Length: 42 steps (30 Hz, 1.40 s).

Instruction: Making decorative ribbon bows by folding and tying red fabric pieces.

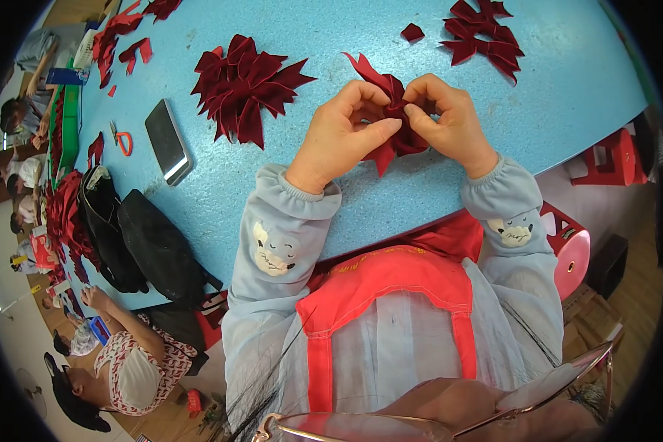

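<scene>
A dark red velvet ribbon bow point(395, 132) with pointed tails is held just above the blue table point(309, 214). My left hand point(339, 129) pinches its left side between thumb and fingers. From the right, my right hand point(449, 121) grips the bow near its middle, the thumb pressed against the folds. Both hands nearly meet over the centre, which they partly cover. To the left lies a pile of dark red velvet bows point(247, 88). More bows point(482, 37) lie at the far right, with a small folded velvet piece point(412, 32) beside them.
On the left are a phone point(168, 141), orange-handled scissors point(124, 140) and black bags point(155, 243). Red ribbon pieces point(114, 37) lie at the far left. A person point(136, 361) sits at the left, others beyond. Right of the table stand a red stool point(611, 158) and a pink ribbon roll point(572, 261).
</scene>
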### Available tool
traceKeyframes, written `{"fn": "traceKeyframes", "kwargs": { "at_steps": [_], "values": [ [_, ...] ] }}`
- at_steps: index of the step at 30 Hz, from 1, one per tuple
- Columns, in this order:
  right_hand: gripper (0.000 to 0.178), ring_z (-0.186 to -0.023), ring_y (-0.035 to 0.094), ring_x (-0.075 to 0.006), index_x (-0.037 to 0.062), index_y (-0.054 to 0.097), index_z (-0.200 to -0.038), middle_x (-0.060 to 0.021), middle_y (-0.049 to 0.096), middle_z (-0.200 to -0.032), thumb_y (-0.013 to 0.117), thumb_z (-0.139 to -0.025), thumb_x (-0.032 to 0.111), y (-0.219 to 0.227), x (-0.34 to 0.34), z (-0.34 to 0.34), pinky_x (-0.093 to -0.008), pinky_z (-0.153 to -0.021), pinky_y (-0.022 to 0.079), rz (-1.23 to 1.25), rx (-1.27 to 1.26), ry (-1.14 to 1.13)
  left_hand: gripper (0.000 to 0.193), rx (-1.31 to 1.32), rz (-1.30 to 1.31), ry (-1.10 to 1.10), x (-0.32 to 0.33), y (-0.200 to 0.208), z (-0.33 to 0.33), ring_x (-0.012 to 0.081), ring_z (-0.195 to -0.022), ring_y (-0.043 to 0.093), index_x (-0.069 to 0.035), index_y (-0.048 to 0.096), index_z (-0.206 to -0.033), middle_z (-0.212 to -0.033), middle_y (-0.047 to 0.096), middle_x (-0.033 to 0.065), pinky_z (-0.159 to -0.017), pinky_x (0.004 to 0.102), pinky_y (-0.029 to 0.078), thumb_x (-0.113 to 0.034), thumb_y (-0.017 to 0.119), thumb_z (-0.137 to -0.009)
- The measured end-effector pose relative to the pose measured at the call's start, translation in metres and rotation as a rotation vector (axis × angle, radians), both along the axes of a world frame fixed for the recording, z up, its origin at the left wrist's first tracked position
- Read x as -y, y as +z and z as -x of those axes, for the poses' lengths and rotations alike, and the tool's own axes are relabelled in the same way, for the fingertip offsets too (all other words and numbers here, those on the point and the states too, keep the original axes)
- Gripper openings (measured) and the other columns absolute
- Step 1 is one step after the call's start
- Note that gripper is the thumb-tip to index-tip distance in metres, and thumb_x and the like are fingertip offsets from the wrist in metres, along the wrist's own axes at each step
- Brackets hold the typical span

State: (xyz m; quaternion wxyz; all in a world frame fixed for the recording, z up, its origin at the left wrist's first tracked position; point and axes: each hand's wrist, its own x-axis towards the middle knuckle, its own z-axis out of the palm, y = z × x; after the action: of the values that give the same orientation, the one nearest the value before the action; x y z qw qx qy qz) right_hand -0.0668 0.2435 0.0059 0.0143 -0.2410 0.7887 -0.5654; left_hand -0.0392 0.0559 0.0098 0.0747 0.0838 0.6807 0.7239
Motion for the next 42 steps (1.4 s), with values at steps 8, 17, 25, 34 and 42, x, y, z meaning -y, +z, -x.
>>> {"fn": "traceKeyframes", "kwargs": {
  "at_steps": [8,17,25,34,42],
  "values": [
    [0.013,-0.067,0.049,-0.0029,0.0015,0.055,-0.093,0.0019,0.056,-0.078,0.058,-0.081,0.0,-0.001,0.003,0.0,-0.0182,-0.057,0.04,0.058,0.026,-0.017,0.022,0.062,-0.01,0.02,-0.002,0.002,0.0,0.0075,-0.08,0.057,0.0,0.055,-0.102,-0.09,0.061,0.0033,-0.07,0.0216,0.048,-0.002,0.061,-0.081],
    [0.01,-0.066,0.046,-0.0006,0.0021,0.054,-0.092,0.0035,0.055,-0.078,0.055,-0.083,-0.001,-0.005,0.002,0.003,-0.0163,-0.055,0.036,0.076,0.105,-0.066,0.031,0.115,-0.176,-0.008,-0.003,0.0,0.0,0.0097,-0.082,0.057,-0.002,0.051,-0.112,-0.093,0.06,0.0039,-0.072,0.023,0.048,0.003,0.056,-0.082],
    [0.01,-0.067,0.047,-0.0017,0.0025,0.055,-0.091,0.003,0.055,-0.078,0.056,-0.082,-0.002,-0.001,0.002,0.0,-0.0167,-0.057,0.036,0.099,0.133,-0.034,0.027,-0.118,-0.003,0.085,-0.012,-0.009,-0.005,0.01,-0.082,0.059,-0.003,0.056,-0.107,-0.091,0.062,0.004,-0.072,0.0234,0.049,0.004,0.055,-0.081],
    [0.02,-0.089,0.051,-0.0152,0.0052,0.063,-0.095,-0.0055,0.055,-0.096,0.061,-0.076,-0.001,0.012,-0.002,0.01,-0.025,-0.073,0.041,-0.046,-0.453,-0.02,0.024,-0.07,0.044,-0.026,0.003,-0.006,0.001,0.0092,-0.083,0.059,-0.002,0.059,-0.105,-0.093,0.063,0.0032,-0.073,0.0228,0.048,0.003,0.053,-0.082],
    [0.025,-0.098,0.051,-0.0219,0.0074,0.064,-0.097,-0.0076,0.053,-0.103,0.062,-0.073,-0.001,0.009,-0.009,0.007,-0.0317,-0.084,0.042,-0.07,-0.331,0.036,0.026,0.056,-0.067,0.016,0.009,-0.005,0.006,0.0093,-0.088,0.058,-0.001,0.059,-0.108,-0.096,0.062,0.0035,-0.074,0.0211,0.047,0.004,0.052,-0.083]
  ]
}}
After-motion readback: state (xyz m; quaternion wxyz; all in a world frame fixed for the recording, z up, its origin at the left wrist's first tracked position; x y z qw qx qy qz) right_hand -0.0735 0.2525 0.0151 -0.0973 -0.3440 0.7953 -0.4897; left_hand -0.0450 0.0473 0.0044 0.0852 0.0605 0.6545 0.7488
